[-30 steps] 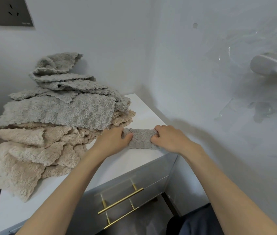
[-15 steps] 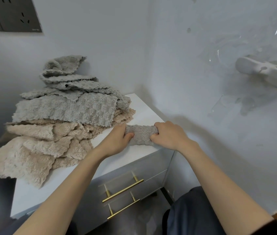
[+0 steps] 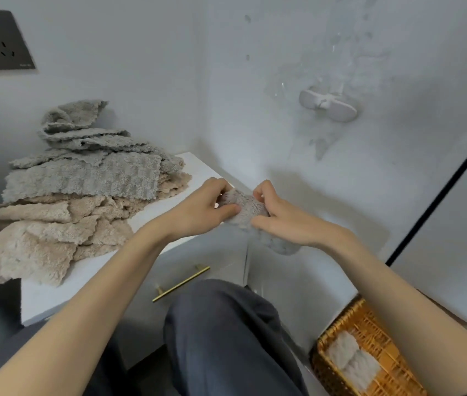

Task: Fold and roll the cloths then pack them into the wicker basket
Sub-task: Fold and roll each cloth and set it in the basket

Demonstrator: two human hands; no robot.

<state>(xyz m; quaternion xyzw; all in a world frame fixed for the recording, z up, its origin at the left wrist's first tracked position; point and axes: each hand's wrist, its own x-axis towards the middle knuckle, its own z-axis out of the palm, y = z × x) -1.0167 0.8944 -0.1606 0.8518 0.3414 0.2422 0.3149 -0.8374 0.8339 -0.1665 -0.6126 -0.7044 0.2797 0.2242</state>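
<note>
The biggest thing in my view is the white table (image 3: 55,295), a drawer cabinet set into the corner of the room. Its left half is buried under a loose pile of cloths (image 3: 83,201), grey ones on top and beige ones beneath, with some beige edges hanging over the front. None of those looks folded, so I judge most of the job is ahead.

Down at the lower right, on the floor beside my knee, sits the wicker basket (image 3: 338,321). It is partly cut off by the right forearm. At least two pale rolled cloths (image 3: 349,358) lie side by side inside it; I cannot tell how much room is left.

The piece in work is a small grey cloth roll (image 3: 246,210), held between both hands over the table's right front corner. It appears lifted off the table, though I cannot be sure. A loose tail of it hangs below the right wrist.

The left hand (image 3: 206,210) pinches the roll's left end between thumb and fingers. The right hand (image 3: 280,221) has its fingers curled round the right end. Neither hand is free.

I read this as the end of the rolling step, just short of packing. Next I would tuck in the hanging tail so the roll stays tight. Then I would carry it down and to the right and set it beside the rolls already in the basket. I would keep my grip firm on the way, since soft pile like this unwinds easily.
</note>
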